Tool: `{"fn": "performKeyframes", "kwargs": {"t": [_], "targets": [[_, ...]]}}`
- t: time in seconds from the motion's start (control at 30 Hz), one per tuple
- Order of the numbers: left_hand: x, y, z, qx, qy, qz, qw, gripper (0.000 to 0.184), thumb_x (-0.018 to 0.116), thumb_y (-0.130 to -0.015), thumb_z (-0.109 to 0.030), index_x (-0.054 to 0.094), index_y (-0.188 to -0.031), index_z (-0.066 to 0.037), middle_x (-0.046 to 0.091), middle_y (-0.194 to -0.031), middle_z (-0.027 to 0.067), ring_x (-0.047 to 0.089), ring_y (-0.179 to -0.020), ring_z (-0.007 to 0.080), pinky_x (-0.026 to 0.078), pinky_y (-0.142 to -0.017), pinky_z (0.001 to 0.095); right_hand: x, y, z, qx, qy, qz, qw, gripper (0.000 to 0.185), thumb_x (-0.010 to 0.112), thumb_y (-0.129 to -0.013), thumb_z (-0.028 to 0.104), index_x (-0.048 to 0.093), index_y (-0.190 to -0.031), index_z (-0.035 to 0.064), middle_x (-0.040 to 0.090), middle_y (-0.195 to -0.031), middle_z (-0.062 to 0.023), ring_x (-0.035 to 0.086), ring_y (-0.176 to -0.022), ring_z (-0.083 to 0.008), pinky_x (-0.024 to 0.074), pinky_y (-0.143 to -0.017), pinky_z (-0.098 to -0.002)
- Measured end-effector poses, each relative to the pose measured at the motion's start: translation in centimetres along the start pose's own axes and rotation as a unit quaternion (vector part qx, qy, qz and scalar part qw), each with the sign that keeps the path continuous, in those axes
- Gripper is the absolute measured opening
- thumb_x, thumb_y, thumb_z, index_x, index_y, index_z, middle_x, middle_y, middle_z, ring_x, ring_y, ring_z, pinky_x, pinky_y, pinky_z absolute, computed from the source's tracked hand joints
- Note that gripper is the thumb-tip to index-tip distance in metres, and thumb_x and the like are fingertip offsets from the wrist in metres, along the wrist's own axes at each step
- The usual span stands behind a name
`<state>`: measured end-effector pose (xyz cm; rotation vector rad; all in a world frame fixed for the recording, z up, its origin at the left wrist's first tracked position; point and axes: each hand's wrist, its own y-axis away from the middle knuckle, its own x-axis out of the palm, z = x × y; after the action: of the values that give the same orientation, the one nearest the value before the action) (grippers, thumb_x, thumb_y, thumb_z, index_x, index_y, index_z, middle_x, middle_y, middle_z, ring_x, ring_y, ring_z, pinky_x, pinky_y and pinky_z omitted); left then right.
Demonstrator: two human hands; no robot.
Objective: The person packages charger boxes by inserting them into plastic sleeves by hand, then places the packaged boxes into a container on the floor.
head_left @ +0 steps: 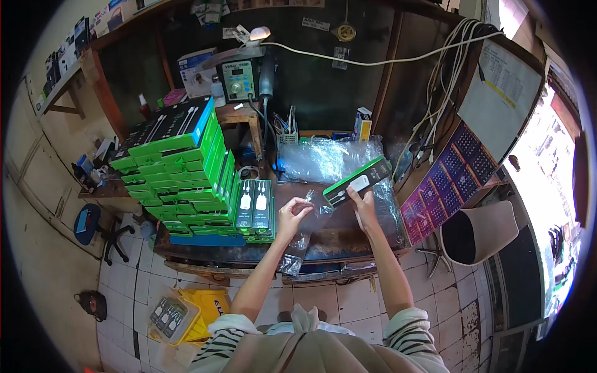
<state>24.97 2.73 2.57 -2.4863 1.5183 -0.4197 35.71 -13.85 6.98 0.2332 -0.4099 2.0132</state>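
My right hand (pixel 362 207) is closed on a long black and green box (pixel 357 181) with a white charger picture, held tilted above the desk (pixel 333 239). To its left my left hand (pixel 294 217) has its fingertips pinched at a piece of clear plastic film (pixel 318 204), which hangs beside the box's lower left end. Left of my left hand, two similar boxes (pixel 254 202) lie side by side on a low pile. A tall stack of green and black boxes (pixel 180 168) stands farther left. Clear plastic bags (pixel 326 158) lie behind my hands.
A soldering station (pixel 239 81) sits on a small wooden shelf at the back. A pen basket (pixel 287 135) stands behind the bags. Cables hang at the back right beside a purple sheet (pixel 449 180). A yellow crate (pixel 202 311) and a white chair (pixel 479 233) are on the floor.
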Motion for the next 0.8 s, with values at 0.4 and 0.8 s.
{"fn": "performKeyframes", "kwargs": {"t": [0.4, 0.8], "targets": [[-0.1, 0.1, -0.3, 0.007, 0.006, 0.039, 0.999, 0.029, 0.061, -0.078, 0.001, 0.054, -0.106, -0.001, 0.063, -0.091, 0.008, 0.06, -0.088, 0.0122, 0.048, -0.079, 0.0238, -0.2, -0.5, -1.2, -0.019, -0.053, -0.036, 0.998, 0.035, 0.06, -0.081, 0.008, 0.041, -0.11, 0.0065, 0.051, -0.103, -0.0028, 0.051, -0.095, -0.0134, 0.0413, -0.085, -0.0292], [1.4, 1.1, -2.9, 0.21, -0.359, -0.243, 0.877, 0.028, 0.065, -0.076, -0.008, 0.053, -0.1, -0.001, 0.061, -0.077, 0.0058, 0.058, -0.071, 0.0153, 0.046, -0.07, 0.0271, 1.5, 1.1, -1.5, 0.08, -0.117, 0.001, 0.99, 0.037, 0.057, -0.086, 0.014, 0.031, -0.112, 0.0118, 0.047, -0.108, -0.0061, 0.052, -0.097, -0.0192, 0.0463, -0.078, -0.041]]}}
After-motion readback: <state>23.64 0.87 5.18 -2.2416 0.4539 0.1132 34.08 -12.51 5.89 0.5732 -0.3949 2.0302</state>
